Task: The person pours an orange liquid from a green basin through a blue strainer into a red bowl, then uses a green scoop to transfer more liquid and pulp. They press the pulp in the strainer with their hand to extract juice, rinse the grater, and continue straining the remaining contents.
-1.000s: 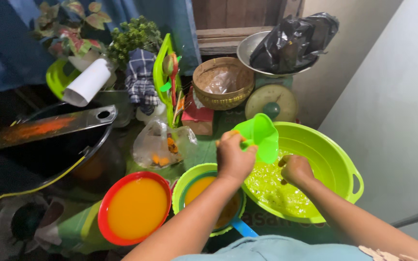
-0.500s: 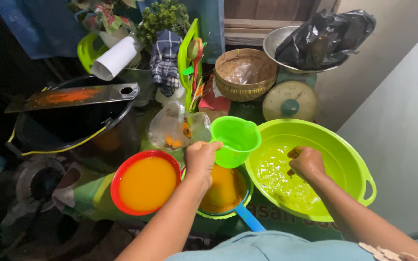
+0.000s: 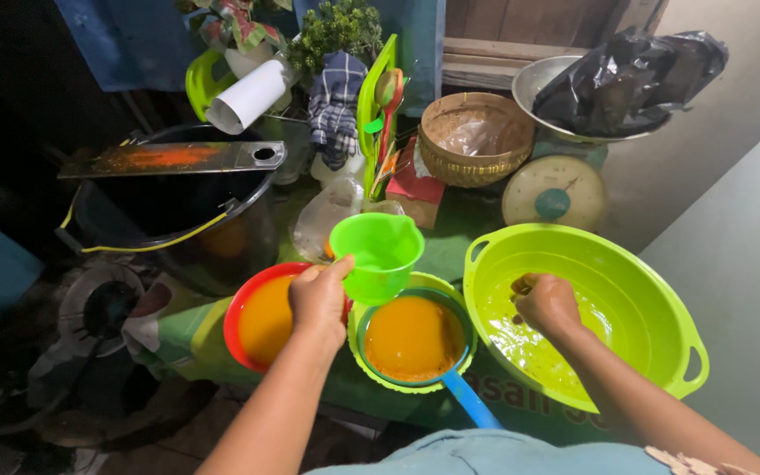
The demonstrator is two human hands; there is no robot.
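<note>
A smooth, bright green plastic cup (image 3: 378, 255) with a small pouring lip is gripped by the left hand (image 3: 320, 303), the fingers (image 3: 334, 268) curled shut around its handle side. The cup hangs upright just above the gap between two round bowls near the front edge of the desk (image 3: 442, 255), which is covered in green cloth.

Below the cup to the right sits a strainer (image 3: 411, 339) with a teal rim and a blue handle pointing toward the front edge, nested in a pale green bowl and full of opaque orange liquid. To its left, touching it, a glossy red bowl (image 3: 252, 317) holds the same orange liquid.

At the desk's right side stands a large lime plastic basin (image 3: 653, 299), round with moulded loop handles, wet and shiny inside with pale pulp on its bottom. The right hand (image 3: 545, 303) is inside it, fingers (image 3: 525, 286) bent into a loose fist; whether they pinch anything cannot be told.

Toward the back edge: a woven basket (image 3: 475, 139) lined with clear plastic, a round pale scale (image 3: 554, 195), a metal bowl (image 3: 538, 84) carrying a crumpled black plastic bag (image 3: 631, 70), a checked cloth (image 3: 334, 101) and a white roll (image 3: 248, 95). Left of the desk a black bucket (image 3: 169, 211) has a rusted metal strip (image 3: 169, 158) across its rim.
</note>
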